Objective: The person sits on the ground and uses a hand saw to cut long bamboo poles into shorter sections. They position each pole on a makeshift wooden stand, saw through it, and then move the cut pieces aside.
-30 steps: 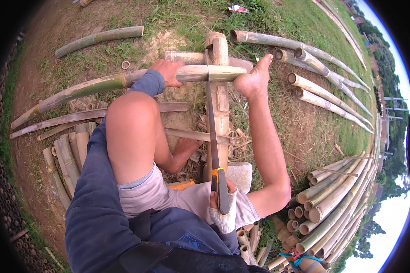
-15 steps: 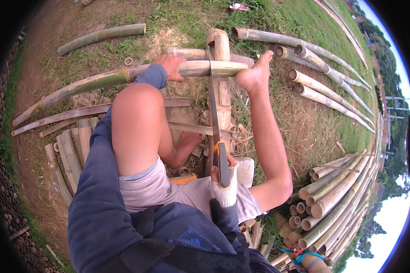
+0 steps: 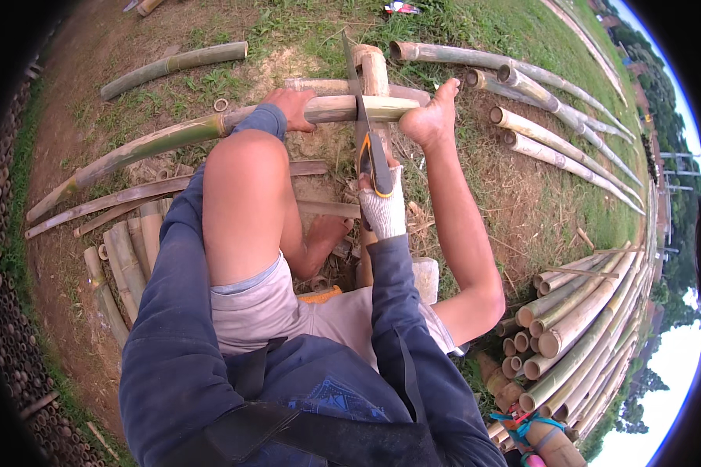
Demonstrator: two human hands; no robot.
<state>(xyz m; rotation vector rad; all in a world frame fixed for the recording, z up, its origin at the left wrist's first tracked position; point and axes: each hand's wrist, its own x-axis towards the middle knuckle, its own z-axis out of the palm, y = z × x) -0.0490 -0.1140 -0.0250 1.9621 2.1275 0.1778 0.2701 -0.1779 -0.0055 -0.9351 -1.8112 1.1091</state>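
A long bamboo pole (image 3: 152,146) lies crosswise over a wooden post support (image 3: 375,71). My bare left hand (image 3: 290,108) is wrapped over the pole and grips it, left of the saw. In a white knitted glove, my right hand (image 3: 384,204) is closed around the black and orange handle of a hand saw (image 3: 376,165). The saw's blade crosses the pole near its right end and points away from me. Against that right end rests my bare right foot (image 3: 431,118). How deep the blade sits in the pole, I cannot tell.
Loose bamboo poles (image 3: 459,54) lie on the grass at the far right. A large bamboo stack (image 3: 576,319) sits at the lower right, and shorter pieces (image 3: 125,253) lie at the left. A pale block (image 3: 425,279) stands near my right thigh.
My right hand has pushed the saw forward, away from me. Its handle has come close to the pole, and more blade now reaches beyond it. My left hand keeps its grip.
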